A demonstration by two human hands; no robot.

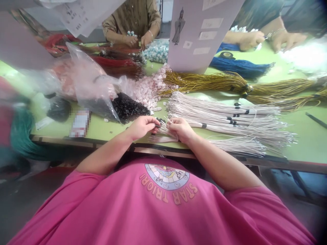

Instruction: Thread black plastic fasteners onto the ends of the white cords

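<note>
Left hand (144, 128) pinching black piece (158, 126), right hand (182, 130) white wire (168, 119); bundled wires (217, 117) beside right hand.

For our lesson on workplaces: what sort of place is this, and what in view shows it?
Probably a wire-assembly workshop: bundled white wires and a heap of small black pieces lie on the long green table, and other people's hands are at it too.

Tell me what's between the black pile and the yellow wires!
The head view shows small pale pieces heaped between the black pile and yellow wires.
</note>
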